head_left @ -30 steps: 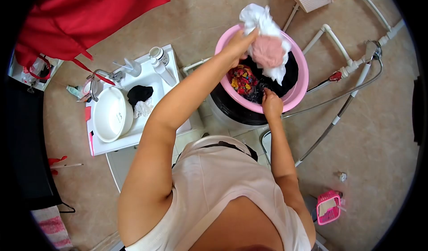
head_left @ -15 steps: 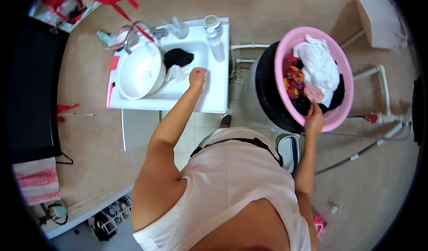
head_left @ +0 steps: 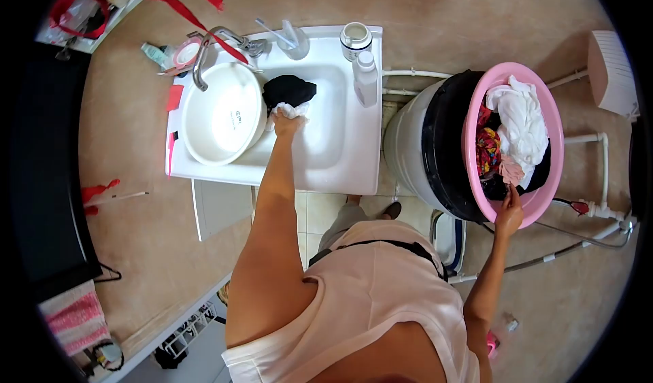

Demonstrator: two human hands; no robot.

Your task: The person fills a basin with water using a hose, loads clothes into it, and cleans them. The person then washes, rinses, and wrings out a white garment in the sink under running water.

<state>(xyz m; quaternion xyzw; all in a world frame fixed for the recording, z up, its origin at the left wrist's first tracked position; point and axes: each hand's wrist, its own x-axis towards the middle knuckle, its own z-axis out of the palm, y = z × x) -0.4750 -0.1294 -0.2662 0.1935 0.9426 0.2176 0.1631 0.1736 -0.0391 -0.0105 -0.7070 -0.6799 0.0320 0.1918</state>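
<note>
My left hand reaches into the sink, its fingers closed on a small white cloth. A black cloth lies just beyond it, and a white basin stands to its left in the same sink. On the right, my right hand is over the near side of a pink basin. Its fingers pinch the lower end of a pale pink cloth; the fingertips are partly hidden. Also in that basin are a large white garment, a colourful patterned cloth and dark clothes.
The pink basin rests tilted on a large drum with a black rim. A faucet arches over the white basin. A cup, a jar and a bottle stand along the sink's edge. Pipes run along the right wall.
My left hand has moved from the sink's front-right area leftward onto the white cloth. My right hand stays at the pink basin's near side. The whole view has shifted slightly.
</note>
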